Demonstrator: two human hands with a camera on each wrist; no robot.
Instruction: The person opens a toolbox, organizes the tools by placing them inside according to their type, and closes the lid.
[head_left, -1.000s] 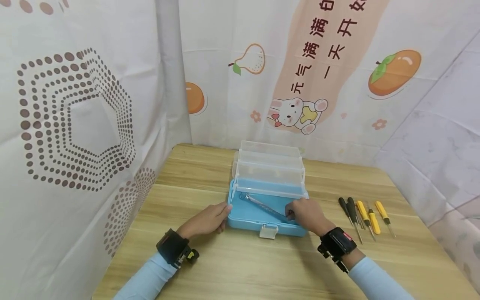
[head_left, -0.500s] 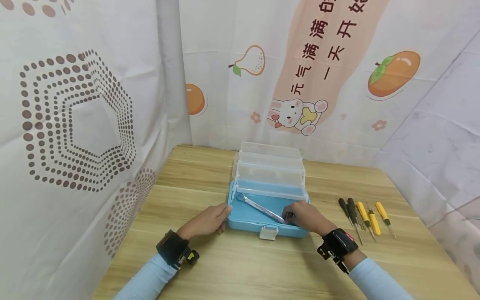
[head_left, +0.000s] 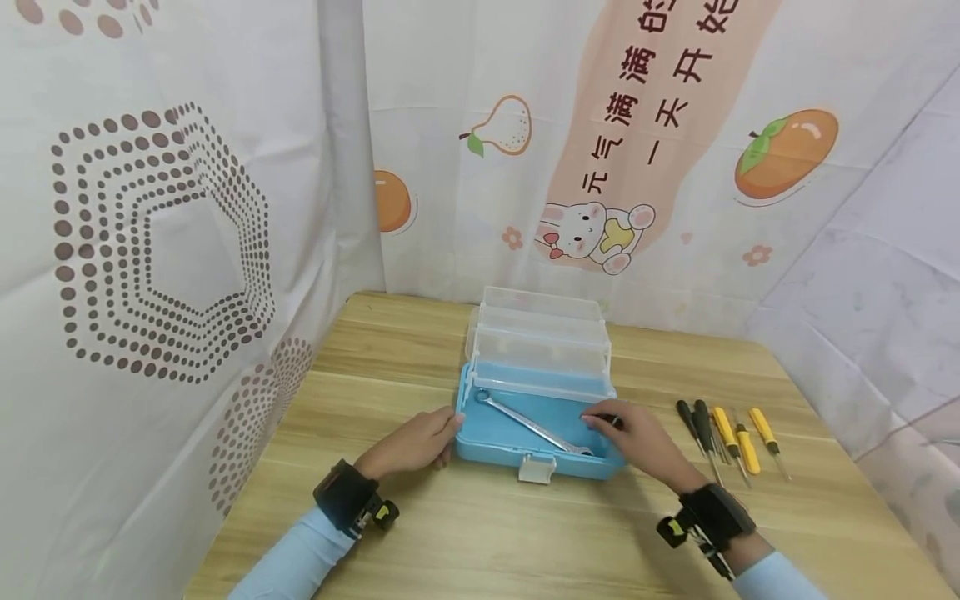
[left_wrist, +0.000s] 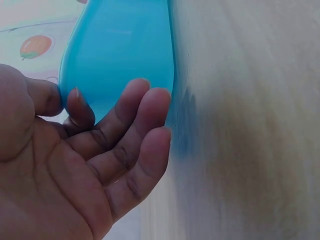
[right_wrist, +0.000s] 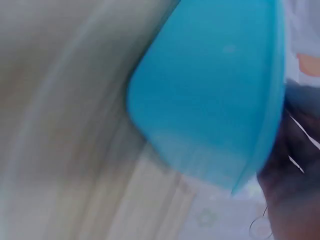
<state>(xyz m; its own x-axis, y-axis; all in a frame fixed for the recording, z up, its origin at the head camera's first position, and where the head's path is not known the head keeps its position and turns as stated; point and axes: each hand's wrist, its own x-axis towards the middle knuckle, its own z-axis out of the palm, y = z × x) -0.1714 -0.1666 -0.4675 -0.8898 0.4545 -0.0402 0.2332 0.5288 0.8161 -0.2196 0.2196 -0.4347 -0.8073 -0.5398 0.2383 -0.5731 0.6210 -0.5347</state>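
- Between the left hand (head_left: 411, 443) and the right hand (head_left: 637, 437): blue box (head_left: 491, 452), open on the table (head_left: 435, 533). Inside it a wrench (head_left: 531, 426) lies slantwise, ring end towards the left hand, other end near the right fingertips.
- Left hand: grasping the box's end, thumb at the rim, fingers bent against the outer wall.
- Right hand: over the opposite side, fingers bent; cannot tell whether anything is pinched.
- Handling, judged: wrench rigid, fairly heavy for its size, smooth, perhaps slippery; best hold mid-shaft. Box seems light plastic, liable to slide unless steadied by the rim.
- Beyond both hands: raised clear trays (head_left: 543, 342), probably brittle, hindering reach from behind.
- Between the hands, nearer the person: white latch (head_left: 537, 468) hanging in front; could snag.
- Right of the right hand: black-handled screwdrivers (head_left: 703, 421) and yellow-handled screwdrivers (head_left: 724, 429), apart from the box, not obstructing.
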